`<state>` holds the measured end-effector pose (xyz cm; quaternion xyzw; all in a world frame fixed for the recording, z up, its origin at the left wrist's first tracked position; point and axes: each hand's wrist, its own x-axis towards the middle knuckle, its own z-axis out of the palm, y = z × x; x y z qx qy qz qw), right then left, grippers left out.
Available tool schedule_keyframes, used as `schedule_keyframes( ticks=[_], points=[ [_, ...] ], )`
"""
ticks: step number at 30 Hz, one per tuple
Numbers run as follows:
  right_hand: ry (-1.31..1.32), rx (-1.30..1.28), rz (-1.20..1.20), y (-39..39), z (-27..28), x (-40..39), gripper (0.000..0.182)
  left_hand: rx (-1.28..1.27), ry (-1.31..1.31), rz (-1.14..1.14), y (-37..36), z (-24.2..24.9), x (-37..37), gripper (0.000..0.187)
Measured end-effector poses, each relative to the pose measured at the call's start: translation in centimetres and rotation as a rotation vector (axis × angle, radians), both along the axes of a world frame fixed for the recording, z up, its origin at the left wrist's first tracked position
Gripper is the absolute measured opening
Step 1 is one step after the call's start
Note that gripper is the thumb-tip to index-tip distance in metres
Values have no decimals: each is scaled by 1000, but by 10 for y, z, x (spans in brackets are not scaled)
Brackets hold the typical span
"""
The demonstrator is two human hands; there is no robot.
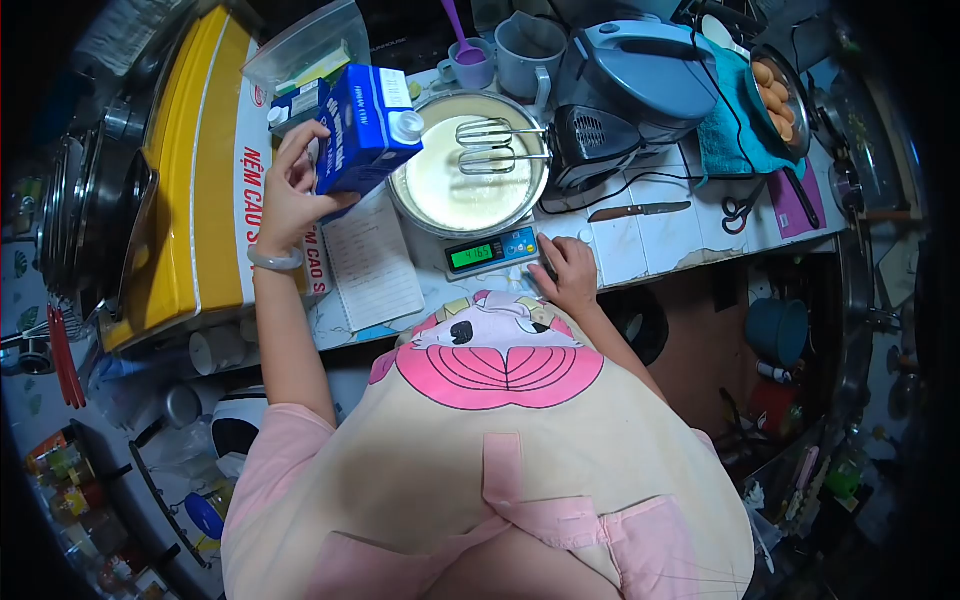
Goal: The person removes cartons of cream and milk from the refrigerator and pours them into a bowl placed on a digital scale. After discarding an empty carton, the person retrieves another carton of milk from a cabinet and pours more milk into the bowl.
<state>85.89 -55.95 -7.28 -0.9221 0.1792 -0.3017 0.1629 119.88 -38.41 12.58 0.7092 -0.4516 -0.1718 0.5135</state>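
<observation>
so the blue carton (362, 125) is up in the left hand (290, 195), fingers wrapped round its near side, tilted with the white cap end pointing toward the metal bowl (470, 165) of pale batter just to its right. cap looks like it's on, nothing pouring out that i can see. the right hand (567, 275) is flat-ish on the desk (640, 245), fingers spread loose and not gripping anything, right beside the digital scale (492, 252) that the bowl sits on, green display lit. looks to me like the measuring-in-liquid step: the carton would need uncapping and a slow tip over the bowl while watching the readout, so probably both hands get busy. a hand mixer (600, 110) lies on its side to the right, beaters (497, 147) hanging over the batter. near the carton there's a handwritten notebook (372, 260) on the desk. further right a knife (640, 210), scissors (738, 212), and a teal towel (730, 120) by a bowl of eggs (775, 95). far side has a grey jug (528, 50) and a little purple cup (470, 62). a yellow box (195, 170) fills the left. cramped kitchen, shelves and pots all round, pretty dim.
</observation>
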Motion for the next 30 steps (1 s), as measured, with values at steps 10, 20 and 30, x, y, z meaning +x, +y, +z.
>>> schedule_keyframes(
  ticks=[10,20,30],
  points=[
    [-81,28,-10,0,-5,-5,44,-338,746,214,68,-75,-6,93],
    [-20,355,-272,0,42,8,31,-191,326,20,84,-86,-28,80],
    [627,487,-470,24,43,20,61,-160,704,-108,101,-48,-61,90]
  ],
)
